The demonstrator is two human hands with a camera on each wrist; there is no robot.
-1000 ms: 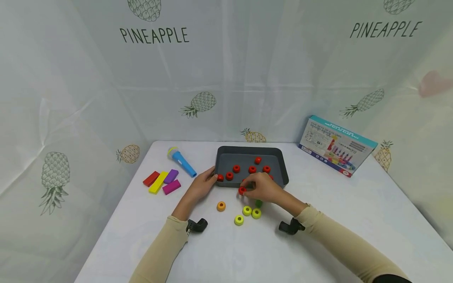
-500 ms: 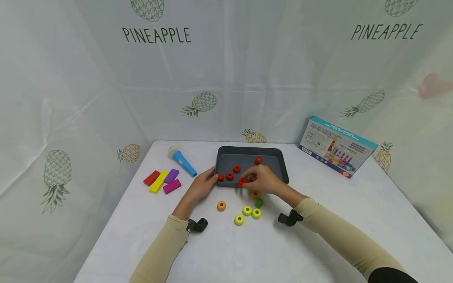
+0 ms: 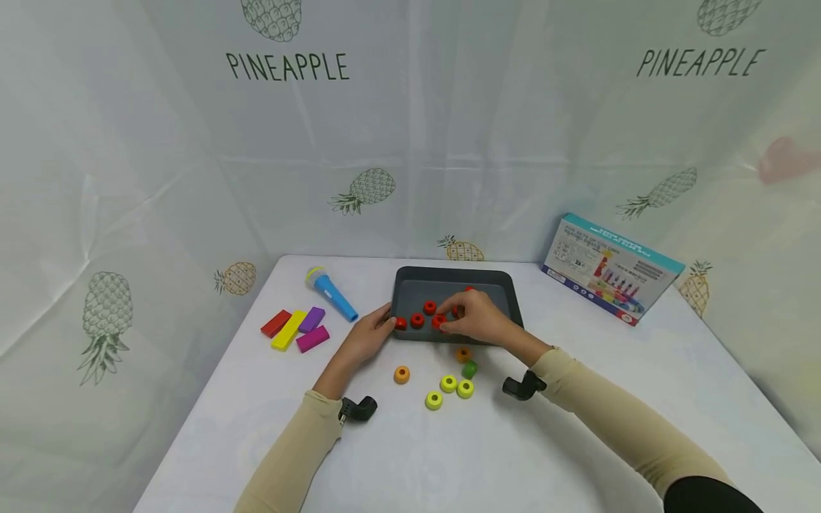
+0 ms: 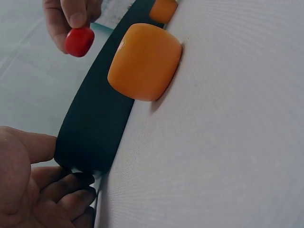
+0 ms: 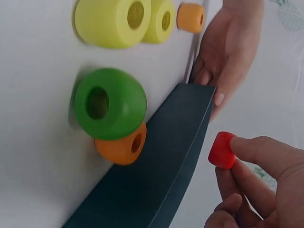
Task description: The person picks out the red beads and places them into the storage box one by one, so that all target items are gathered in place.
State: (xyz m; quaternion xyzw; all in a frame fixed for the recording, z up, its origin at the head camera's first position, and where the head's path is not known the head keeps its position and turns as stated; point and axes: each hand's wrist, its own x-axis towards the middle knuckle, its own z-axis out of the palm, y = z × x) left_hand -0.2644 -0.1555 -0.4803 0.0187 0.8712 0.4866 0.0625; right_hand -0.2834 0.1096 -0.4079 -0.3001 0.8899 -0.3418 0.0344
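My left hand [image 3: 365,338] holds the dark grey tray [image 3: 410,286] by its left front corner. In the left wrist view its thumb lies against the tray wall, with the fingers beside and below it. Over the front part of the tray, my right hand [image 3: 479,319] pinches a red bead [image 5: 222,150] between thumb and fingertips. The bead is above the rim in both wrist views. Several red beads lie in the tray, among them one red bead [image 3: 417,320] near the left hand; my right hand hides others.
In front of the tray lie a green bead [image 3: 470,369], two orange beads, one of them an orange bead [image 3: 401,375], and three yellow beads [image 3: 434,400]. Left are coloured blocks [image 3: 288,330] and a blue toy microphone [image 3: 333,293]. A printed box [image 3: 609,267] leans at the back right.
My right hand has carried the red bead from in front of the tray's front wall to over the tray, bringing an orange bead into sight. The left hand keeps its place on the tray.
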